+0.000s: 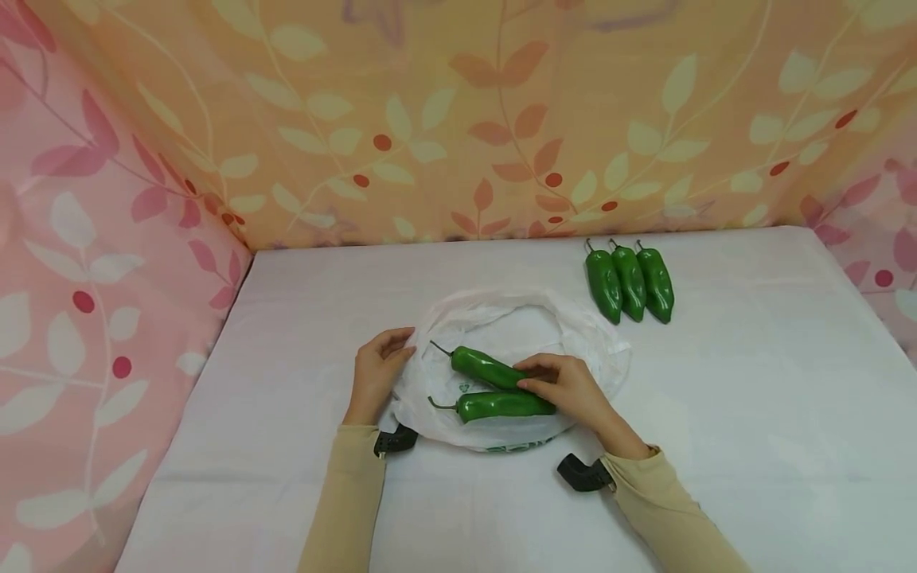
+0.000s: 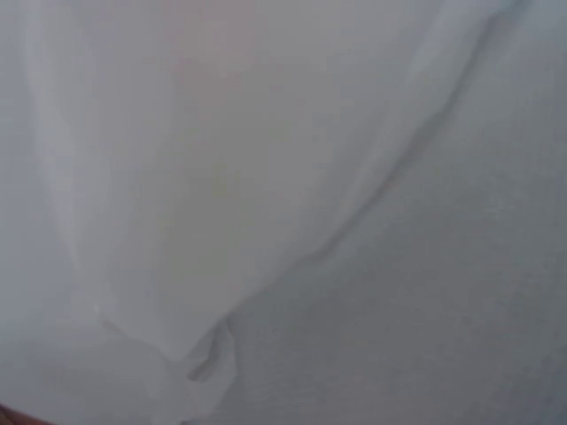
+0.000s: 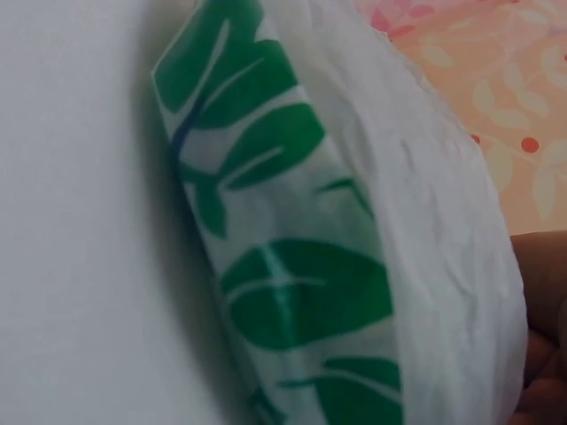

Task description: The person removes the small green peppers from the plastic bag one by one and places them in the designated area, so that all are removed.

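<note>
A white plastic bag (image 1: 595, 326) lies spread on the table with its mouth facing up. Two long green peppers (image 1: 480, 366) rest inside it, one above the other in the head view, stems pointing left. My left hand (image 1: 376, 370) pinches the bag's left rim between thumb and fingers. With its thumb and fingers my right hand (image 1: 573, 386) grips the right end of the upper pepper; the lower pepper (image 1: 501, 406) runs under that hand. Green leaf print (image 3: 306, 292) marks the near side of the bag in the right wrist view. The left wrist view shows blurred white plastic (image 2: 204, 177).
Three more green peppers (image 1: 630, 282) lie side by side at the back right, stems toward the wall. A white cloth (image 1: 752, 398) covers the table. Floral fabric walls (image 1: 430, 119) stand behind it and at both sides. Black wrist devices (image 1: 583, 473) sit below the hands.
</note>
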A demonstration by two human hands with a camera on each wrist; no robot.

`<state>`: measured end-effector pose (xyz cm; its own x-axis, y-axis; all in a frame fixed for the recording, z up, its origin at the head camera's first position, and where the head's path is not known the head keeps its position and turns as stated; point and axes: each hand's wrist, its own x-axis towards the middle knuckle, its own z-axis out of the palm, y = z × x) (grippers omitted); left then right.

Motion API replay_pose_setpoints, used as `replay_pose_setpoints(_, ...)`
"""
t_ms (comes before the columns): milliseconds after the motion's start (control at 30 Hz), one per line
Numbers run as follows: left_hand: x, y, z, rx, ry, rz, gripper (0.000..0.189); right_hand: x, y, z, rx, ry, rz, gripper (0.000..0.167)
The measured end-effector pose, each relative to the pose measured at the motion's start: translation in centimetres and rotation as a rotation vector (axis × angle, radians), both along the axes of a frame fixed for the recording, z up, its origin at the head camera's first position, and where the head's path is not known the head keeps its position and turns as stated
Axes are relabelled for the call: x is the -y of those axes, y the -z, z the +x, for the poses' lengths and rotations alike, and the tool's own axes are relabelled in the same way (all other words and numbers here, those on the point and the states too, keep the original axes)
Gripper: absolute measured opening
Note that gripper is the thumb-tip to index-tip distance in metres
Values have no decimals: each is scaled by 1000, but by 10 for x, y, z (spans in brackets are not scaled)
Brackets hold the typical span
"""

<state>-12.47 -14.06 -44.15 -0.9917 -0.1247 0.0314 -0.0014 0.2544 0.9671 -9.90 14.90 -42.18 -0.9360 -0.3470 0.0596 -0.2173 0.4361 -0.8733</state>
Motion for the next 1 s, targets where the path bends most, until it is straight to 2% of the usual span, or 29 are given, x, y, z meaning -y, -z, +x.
replay_pose_setpoints(233, 0, 2, 7, 61, 0, 7, 29, -5, 5, 6, 42, -10, -35, 21)
replay_pose_setpoints(400, -1, 3, 6, 48, 0, 2, 29, -8, 4, 7, 57, 9, -83, 23)
replay_pose_setpoints(633, -1, -1, 5, 49, 15, 6, 29, -10, 2, 5, 77, 60, -167, 24)
replay_pose_setpoints(1000, 1, -3, 2, 32, 4, 4, 29, -11, -5, 0, 47, 155, -201, 24)
